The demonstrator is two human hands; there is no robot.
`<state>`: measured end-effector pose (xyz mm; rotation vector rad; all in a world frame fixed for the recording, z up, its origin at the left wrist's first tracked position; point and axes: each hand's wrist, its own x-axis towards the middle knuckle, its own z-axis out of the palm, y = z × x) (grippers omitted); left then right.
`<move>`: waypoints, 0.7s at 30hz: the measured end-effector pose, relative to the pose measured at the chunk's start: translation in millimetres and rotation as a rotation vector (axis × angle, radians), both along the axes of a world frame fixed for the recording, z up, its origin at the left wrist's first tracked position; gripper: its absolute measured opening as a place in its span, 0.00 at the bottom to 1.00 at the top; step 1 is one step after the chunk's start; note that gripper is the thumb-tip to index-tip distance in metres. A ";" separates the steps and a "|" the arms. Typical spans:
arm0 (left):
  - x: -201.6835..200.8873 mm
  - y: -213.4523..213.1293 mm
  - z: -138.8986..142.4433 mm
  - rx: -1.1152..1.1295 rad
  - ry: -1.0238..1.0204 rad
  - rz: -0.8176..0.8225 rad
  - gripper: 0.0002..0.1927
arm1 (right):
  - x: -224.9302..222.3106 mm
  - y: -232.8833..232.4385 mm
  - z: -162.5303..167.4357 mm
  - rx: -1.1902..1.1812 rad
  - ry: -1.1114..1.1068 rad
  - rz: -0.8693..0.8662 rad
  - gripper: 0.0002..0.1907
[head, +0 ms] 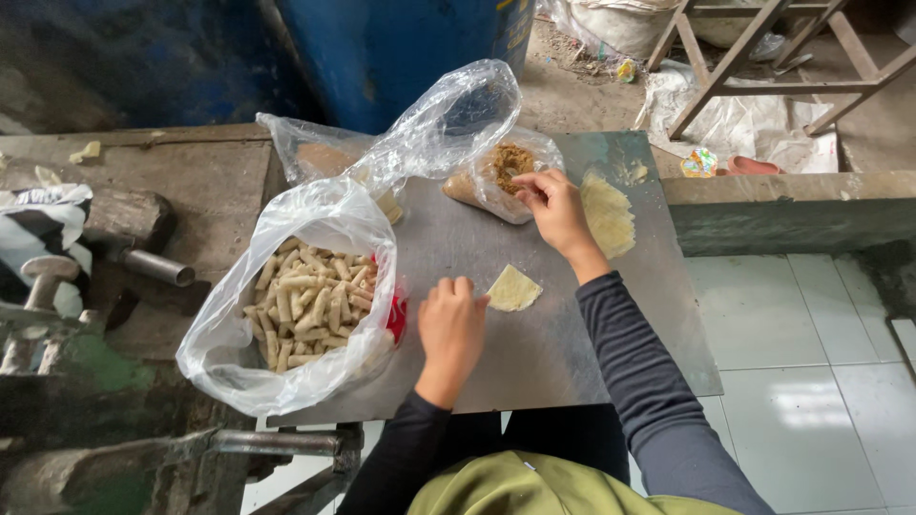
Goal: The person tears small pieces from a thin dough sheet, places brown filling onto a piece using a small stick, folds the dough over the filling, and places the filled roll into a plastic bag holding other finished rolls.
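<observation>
Left hand (450, 324): rested on the metal surface (534, 353), fingers curled, fingertips touching the edge of a single wrapper (513, 288); grip not closed on it.
Right hand (558, 210): reached into the small bag of brown filling (506, 172), fingertips pinched together at the filling; whether any was held could not be told.
Single wrapper: lay flat just right of the left hand, between both hands.
Handling: the wrapper looked thin, limp and likely to tear; best lifted by an edge or corner, lightly.
Wrapper stack (607, 215): pale sheets just beside the right wrist.
Large bag (286, 315): clear plastic, full of finished rolls (310, 300), at the left.
</observation>
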<state>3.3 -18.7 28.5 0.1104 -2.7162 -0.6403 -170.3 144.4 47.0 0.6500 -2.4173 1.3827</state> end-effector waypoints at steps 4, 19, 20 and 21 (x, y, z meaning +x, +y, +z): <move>-17.4 19.5 -41.8 -0.021 -0.041 -0.012 0.12 | -12.6 1.1 -3.8 -0.100 0.186 -0.115 0.06; -17.6 24.0 -50.2 0.090 -0.075 -0.012 0.11 | -28.0 3.4 -36.0 -0.436 -0.099 -0.370 0.13; -18.6 24.0 -50.3 0.102 -0.063 -0.019 0.09 | -29.3 4.6 -36.4 -0.527 -0.143 -0.357 0.13; -19.0 24.0 -49.9 0.115 -0.050 -0.026 0.07 | -30.1 6.2 -36.4 -0.617 -0.187 -0.343 0.13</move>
